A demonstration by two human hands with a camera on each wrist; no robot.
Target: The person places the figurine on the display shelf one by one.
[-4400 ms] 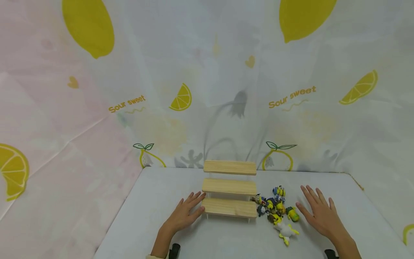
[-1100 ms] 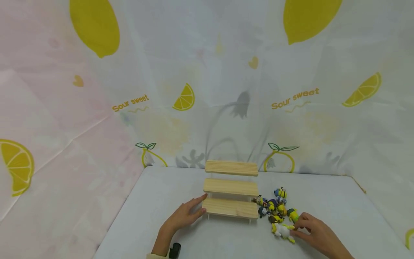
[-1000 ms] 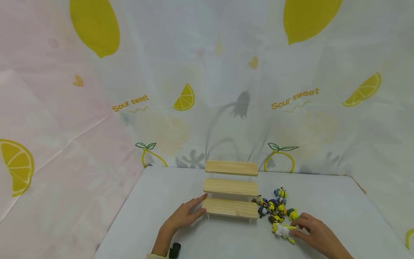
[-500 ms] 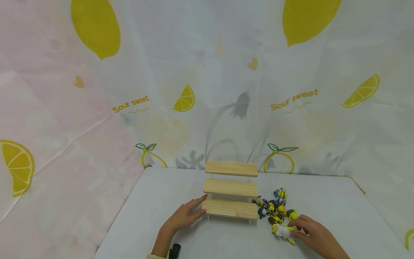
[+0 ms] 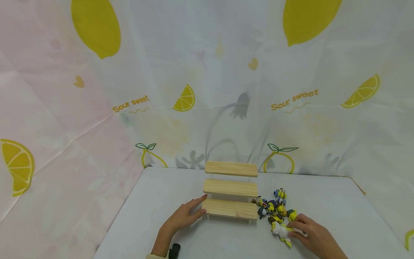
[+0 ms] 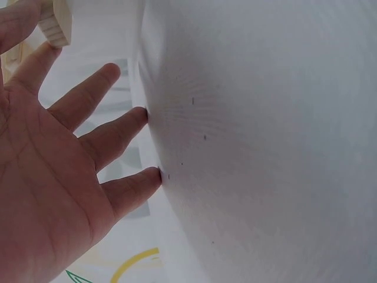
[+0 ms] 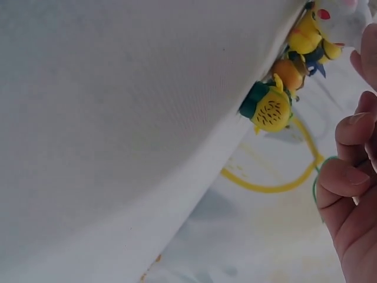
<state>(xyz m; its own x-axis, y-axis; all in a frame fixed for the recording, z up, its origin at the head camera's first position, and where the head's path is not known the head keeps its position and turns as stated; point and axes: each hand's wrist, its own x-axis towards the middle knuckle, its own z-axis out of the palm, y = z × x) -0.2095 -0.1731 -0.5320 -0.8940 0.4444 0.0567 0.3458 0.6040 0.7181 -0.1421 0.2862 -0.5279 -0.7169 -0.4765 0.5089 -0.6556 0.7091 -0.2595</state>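
A small white toy figurine with yellow limbs (image 5: pixel 281 231) lies at the near end of a pile of toys. My right hand (image 5: pixel 311 233) pinches its right side between thumb and fingertips; in the right wrist view the white figurine (image 7: pixel 344 23) is partly cut off by the frame edge. On the left, my left hand (image 5: pixel 184 215) has its fingers spread, fingertips at the left end of a three-step wooden display stand (image 5: pixel 230 209). The left wrist view shows fingertips right at a wooden board's end (image 6: pixel 58 26), the other fingers extended with fingertips at the white tabletop.
Several small yellow, blue and brown figurines (image 5: pixel 271 205) lie heaped beside the stand's right end. A yellow-and-green figurine (image 5: pixel 291 215) lies just beyond my right hand. The white table (image 5: pixel 155 190) ends at a lemon-print cloth backdrop (image 5: pixel 207 129).
My right hand came in from the right, its spread fingers closing on the white figurine, which has turned and shifted slightly left. My left hand stays at the stand.
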